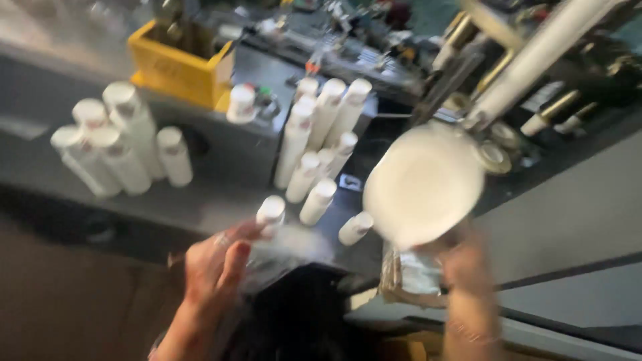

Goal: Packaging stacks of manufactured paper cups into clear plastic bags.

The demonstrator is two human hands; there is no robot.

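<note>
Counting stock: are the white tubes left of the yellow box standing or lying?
Standing: the white tubes show their round caps uppermost on the dark bench; blur hides detail.

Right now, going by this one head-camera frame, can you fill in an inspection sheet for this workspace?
Surface: dark grey bench, blurred by motion.
Job's things: left hand grips a white bottle together with clear plastic wrap; right hand holds up a white round-bottomed container, its base facing the camera.
Clutter: white bottles in two clusters, at left and at centre; yellow box.
Grippers: both hands closed on their items.
Cables: nothing seen.
Surroundings: machine with a white roller and metal parts at right.
</note>
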